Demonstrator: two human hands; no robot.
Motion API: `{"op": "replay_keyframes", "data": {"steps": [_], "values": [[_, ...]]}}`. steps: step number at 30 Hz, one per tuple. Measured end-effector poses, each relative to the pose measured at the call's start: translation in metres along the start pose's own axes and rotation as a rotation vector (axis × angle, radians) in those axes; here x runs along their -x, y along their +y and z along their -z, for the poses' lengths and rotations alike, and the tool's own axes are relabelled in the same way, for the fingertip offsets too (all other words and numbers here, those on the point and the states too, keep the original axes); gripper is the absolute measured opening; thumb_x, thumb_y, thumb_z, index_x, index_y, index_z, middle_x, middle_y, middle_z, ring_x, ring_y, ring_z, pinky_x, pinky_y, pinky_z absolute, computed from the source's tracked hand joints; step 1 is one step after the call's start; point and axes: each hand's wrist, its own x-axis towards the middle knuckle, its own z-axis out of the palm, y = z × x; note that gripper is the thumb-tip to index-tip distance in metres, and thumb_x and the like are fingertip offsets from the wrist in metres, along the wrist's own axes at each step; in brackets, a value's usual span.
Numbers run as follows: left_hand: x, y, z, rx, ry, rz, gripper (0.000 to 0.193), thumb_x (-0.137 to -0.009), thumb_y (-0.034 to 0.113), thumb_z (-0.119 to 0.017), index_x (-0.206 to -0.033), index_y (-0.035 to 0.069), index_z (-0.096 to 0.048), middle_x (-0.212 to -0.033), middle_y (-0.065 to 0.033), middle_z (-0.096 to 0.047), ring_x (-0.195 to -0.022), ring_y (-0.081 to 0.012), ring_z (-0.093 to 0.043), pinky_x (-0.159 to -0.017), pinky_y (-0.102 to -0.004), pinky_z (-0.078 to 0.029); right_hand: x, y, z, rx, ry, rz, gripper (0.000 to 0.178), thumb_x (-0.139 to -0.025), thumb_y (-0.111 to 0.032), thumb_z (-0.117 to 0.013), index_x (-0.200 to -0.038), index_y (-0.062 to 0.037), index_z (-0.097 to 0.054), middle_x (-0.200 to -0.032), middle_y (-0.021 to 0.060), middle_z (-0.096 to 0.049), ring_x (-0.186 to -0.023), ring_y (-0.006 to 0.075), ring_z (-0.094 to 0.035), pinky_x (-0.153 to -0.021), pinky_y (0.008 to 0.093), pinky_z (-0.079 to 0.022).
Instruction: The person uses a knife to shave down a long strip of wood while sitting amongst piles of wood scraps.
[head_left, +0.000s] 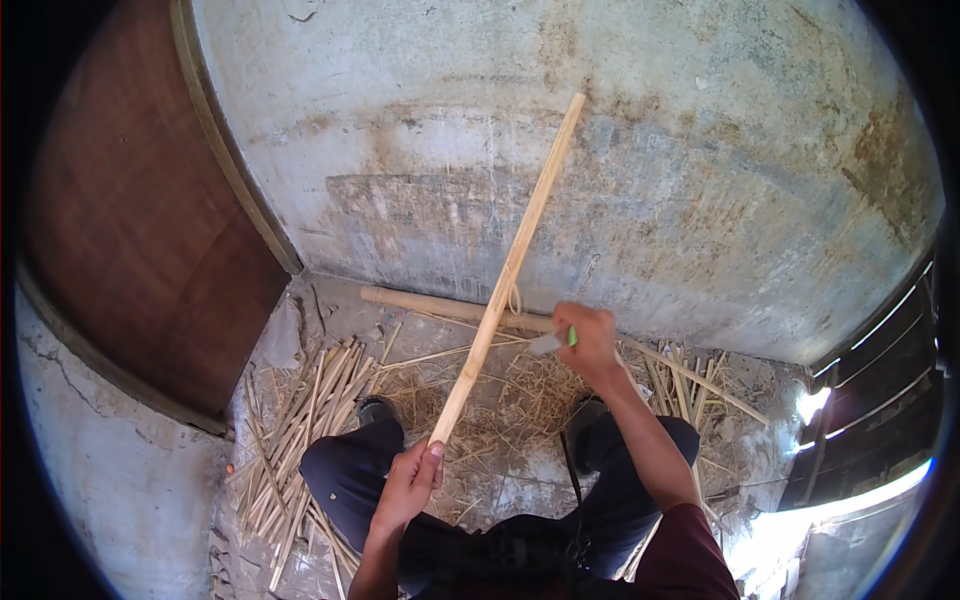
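Observation:
My left hand (410,482) is closed around the lower end of a long, pale bamboo strip (527,232). The strip slants up and to the right, its far end in front of the wall. To the right of the strip, my right hand (590,345) grips a knife (546,344) with a bright green handle. Its short, wide blade points left toward the strip and looks a little blurred, with a gap between them. A thin curled shaving (516,300) shows beside the strip's middle.
A thick bamboo pole (430,301) lies along the foot of the stained wall (700,200). Split strips (275,450) are heaped on the left, with more strips (690,385) on the right. Shavings (545,390) litter the floor between my feet. A brown door (140,200) stands at left.

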Motion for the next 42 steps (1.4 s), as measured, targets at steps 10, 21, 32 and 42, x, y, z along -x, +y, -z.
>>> {"op": "replay_keyframes", "data": {"steps": [10, 21, 32, 42], "values": [[-0.004, 0.015, -0.016, -0.144, -0.063, -0.064, 0.033, -0.115, 0.026, -0.051, -0.096, 0.001, -0.058, -0.062, -0.0032, -0.054, -0.055, -0.0105, -0.054, -0.054, -0.0324, -0.044, 0.008, -0.019, -0.019, 0.089, -0.110, 0.070, 0.015, -0.068, -0.010, -0.072, -0.079, -0.0106, -0.062, -0.072, 0.0097, -0.064, -0.063, 0.0355, -0.066, -0.058, 0.0475, -0.049], [0.011, 0.005, -0.011, -0.181, -0.153, -0.061, 0.026, -0.114, 0.023, -0.054, -0.102, 0.001, -0.061, -0.060, -0.0027, -0.053, -0.052, -0.0121, -0.053, -0.052, -0.0334, -0.043, -0.006, -0.004, -0.003, 0.103, 0.049, -0.030, 0.010, -0.073, -0.012, -0.070, -0.080, -0.0072, -0.065, -0.073, 0.0120, -0.066, -0.067, 0.0376, -0.069, -0.062, 0.0480, -0.053], [0.019, 0.005, -0.006, -0.155, -0.198, -0.040, 0.025, -0.114, 0.023, -0.053, -0.104, 0.001, -0.061, -0.060, -0.0024, -0.053, -0.052, -0.0125, -0.053, -0.052, -0.0328, -0.043, -0.016, 0.009, -0.001, 0.252, 0.109, -0.066, 0.008, -0.076, -0.005, -0.068, -0.081, -0.0043, -0.062, -0.073, 0.0159, -0.066, -0.069, 0.0386, -0.068, -0.060, 0.0474, -0.051], [0.040, -0.009, 0.000, -0.214, -0.312, 0.022, 0.027, -0.115, 0.025, -0.052, -0.106, 0.001, -0.061, -0.063, -0.0031, -0.056, -0.056, -0.0122, -0.056, -0.057, -0.0324, -0.047, -0.033, 0.099, 0.042, 0.401, 0.363, -0.361, 0.015, -0.088, -0.011, -0.065, -0.094, -0.0046, -0.077, -0.079, 0.0286, -0.068, -0.075, 0.0482, -0.068, -0.070, 0.0535, -0.052]]}}
